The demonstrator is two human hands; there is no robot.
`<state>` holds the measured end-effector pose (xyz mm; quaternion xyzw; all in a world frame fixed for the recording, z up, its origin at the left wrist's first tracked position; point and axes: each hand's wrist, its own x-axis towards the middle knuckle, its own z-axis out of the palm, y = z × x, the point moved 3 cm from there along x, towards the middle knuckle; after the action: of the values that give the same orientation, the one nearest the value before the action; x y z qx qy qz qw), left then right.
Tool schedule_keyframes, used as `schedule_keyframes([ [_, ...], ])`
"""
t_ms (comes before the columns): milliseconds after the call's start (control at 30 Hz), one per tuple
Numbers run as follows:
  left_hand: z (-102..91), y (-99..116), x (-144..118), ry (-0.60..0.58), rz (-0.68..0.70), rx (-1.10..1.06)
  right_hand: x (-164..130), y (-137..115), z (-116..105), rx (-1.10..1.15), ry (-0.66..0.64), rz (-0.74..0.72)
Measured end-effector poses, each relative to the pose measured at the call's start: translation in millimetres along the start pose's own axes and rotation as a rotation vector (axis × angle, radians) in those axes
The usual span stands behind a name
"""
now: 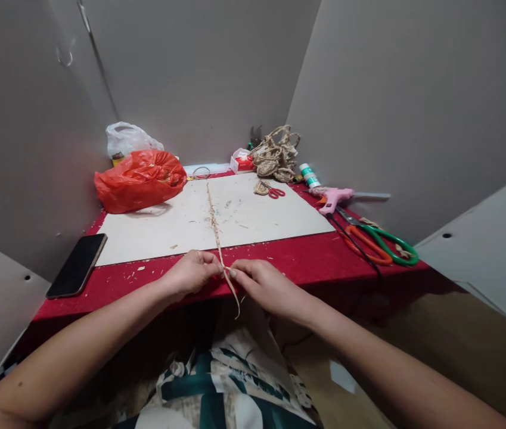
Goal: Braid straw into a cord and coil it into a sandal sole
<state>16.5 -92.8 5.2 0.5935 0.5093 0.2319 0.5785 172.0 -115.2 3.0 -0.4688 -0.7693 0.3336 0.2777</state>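
Note:
A thin jute strand runs from the back of the white board down to the table's front edge, its loose end hanging past the edge. My left hand and my right hand meet at the front edge. Both pinch the strand between thumb and fingertips, close together. The hands rest on the red tablecloth.
A black phone lies at the left edge. A red plastic bag and a white bag sit back left. Back right are a pile of jute pieces, small red scissors, a pink glue gun and large orange-green scissors.

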Motion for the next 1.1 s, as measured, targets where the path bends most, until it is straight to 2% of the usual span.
schedule_keyframes([
  [100,1.3,-1,0,0.021,0.029,0.041,-2,-2,-1,-0.006,0.035,0.025],
  [233,5.2,-2,0,0.056,0.071,0.056,-6,-9,9,0.216,0.022,0.115],
  [333,9.4,-2,-2,0.064,0.082,-0.022,-11,-11,22,0.329,0.034,0.166],
  [433,13.7,0,-4,0.038,0.089,-0.119,-14,-11,31,0.300,0.082,0.173],
  [533,16.1,2,-7,0.028,0.088,-0.180,-16,-13,32,0.135,0.150,0.148],
  [633,15.4,2,-9,0.060,0.075,-0.219,-19,-18,29,-0.019,0.153,0.112],
  [733,13.1,1,-10,0.067,0.034,-0.264,-26,-23,19,0.015,0.078,0.061],
  [767,12.2,0,-10,0.064,0.026,-0.269,-28,-24,13,0.068,0.097,0.055],
  [867,9.4,1,-11,0.061,0.027,-0.247,-28,-22,-10,0.197,0.343,0.112],
  [900,9.0,1,-11,0.056,0.035,-0.243,-25,-20,-13,0.238,0.352,0.145],
  [933,8.9,2,-11,0.048,0.042,-0.241,-21,-18,-12,0.299,0.300,0.180],
  [1033,9.3,3,-11,0.032,0.064,-0.225,-6,-12,2,0.512,-0.026,0.252],
  [1100,8.8,3,-10,0.028,0.087,-0.186,1,-8,11,0.598,-0.120,0.273],
])
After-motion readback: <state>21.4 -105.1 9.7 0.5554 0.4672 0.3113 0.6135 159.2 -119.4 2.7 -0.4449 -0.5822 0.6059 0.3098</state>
